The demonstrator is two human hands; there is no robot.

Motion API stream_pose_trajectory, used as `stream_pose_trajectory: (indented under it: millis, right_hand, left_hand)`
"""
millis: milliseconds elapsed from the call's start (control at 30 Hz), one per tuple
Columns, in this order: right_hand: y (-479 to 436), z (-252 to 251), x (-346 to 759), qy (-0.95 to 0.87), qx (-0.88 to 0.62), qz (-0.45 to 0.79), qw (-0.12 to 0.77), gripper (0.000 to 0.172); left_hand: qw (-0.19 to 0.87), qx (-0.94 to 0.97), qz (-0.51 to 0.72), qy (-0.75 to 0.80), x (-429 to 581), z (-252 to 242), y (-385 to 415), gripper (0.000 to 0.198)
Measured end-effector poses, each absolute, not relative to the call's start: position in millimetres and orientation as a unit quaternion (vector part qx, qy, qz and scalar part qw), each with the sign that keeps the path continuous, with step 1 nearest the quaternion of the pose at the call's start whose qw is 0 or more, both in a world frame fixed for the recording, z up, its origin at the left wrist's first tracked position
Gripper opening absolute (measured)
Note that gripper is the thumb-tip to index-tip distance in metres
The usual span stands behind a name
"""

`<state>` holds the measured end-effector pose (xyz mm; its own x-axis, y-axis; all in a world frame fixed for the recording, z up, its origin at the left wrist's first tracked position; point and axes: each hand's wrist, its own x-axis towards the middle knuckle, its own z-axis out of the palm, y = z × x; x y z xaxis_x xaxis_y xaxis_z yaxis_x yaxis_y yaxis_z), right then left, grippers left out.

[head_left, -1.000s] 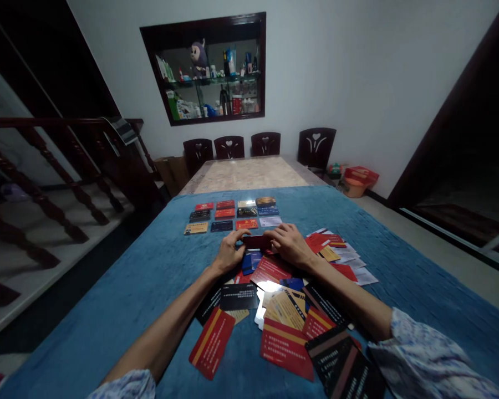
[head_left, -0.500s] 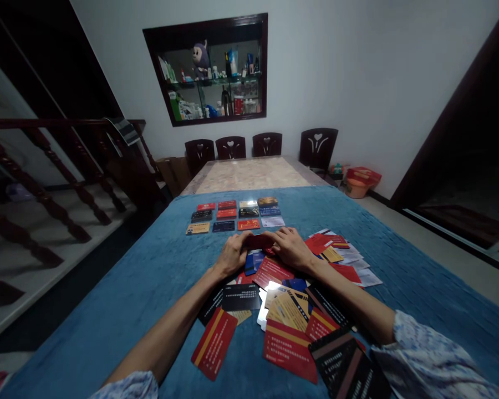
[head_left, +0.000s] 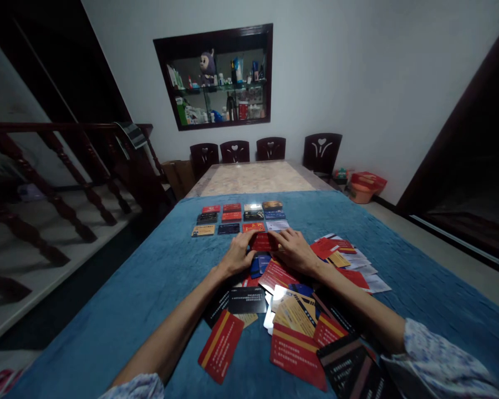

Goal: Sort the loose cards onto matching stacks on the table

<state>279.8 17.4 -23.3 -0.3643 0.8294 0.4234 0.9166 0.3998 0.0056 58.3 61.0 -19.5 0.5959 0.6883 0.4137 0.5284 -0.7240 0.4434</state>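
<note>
A dark red card is held upright between my two hands, its face tilted toward me. My left hand pinches its left end, and my right hand grips the right end. Below and nearer to me spreads a loose heap of cards: a red card with a gold stripe, a yellow card, a black card and several more. Beyond my hands, cards lie in neat rows, among them a yellow card and a dark blue card at the front.
A fanned pile of red and white cards lies right of my right forearm. Blue cloth covers the near table; its far part is bare stone top. Dark chairs stand behind, and a wooden railing runs along the left.
The red card between my hands has tipped up, so more of its face shows. The whole view has shifted slightly, with things appearing a bit lower and further right.
</note>
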Motion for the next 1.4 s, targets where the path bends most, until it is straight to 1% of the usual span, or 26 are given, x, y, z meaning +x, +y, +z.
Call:
stream_pose_trajectory:
  millis: [167, 300, 433, 700, 933, 1033, 1167, 1400]
  right_hand:
    - [18, -23, 282, -0.818, -0.541, -0.108, 0.166, 0.058]
    - [16, -20, 282, -0.818, -0.548, -0.096, 0.146, 0.056]
    - [15, -11, 281, -0.818, -0.552, -0.103, 0.123, 0.053]
    - [25, 16, 269, -0.832, -0.542, -0.096, 0.07, 0.051]
    - [50, 36, 248, -0.843, -0.53, -0.078, 0.04, 0.042]
    - [64, 40, 241, -0.85, -0.52, -0.071, 0.036, 0.039]
    - [86, 39, 233, -0.857, -0.509, -0.066, 0.044, 0.041]
    - [121, 36, 219, -0.861, -0.503, -0.056, 0.049, 0.04]
  left_hand:
    - [0.135, 0.893, 0.249, 0.349, 57, -15, 61, 0.062]
    - [0.116, 0.9, 0.212, 0.363, 57, -8, 58, 0.062]
    - [0.095, 0.899, 0.18, 0.387, 57, 1, 52, 0.057]
    - [0.06, 0.889, 0.161, 0.425, 51, 11, 57, 0.051]
    - [0.036, 0.885, 0.142, 0.442, 36, 24, 72, 0.048]
    - [0.015, 0.884, 0.134, 0.448, 29, 29, 80, 0.045]
    - [-0.001, 0.882, 0.119, 0.455, 20, 33, 94, 0.042]
    - [-0.017, 0.874, 0.098, 0.475, 7, 31, 125, 0.041]
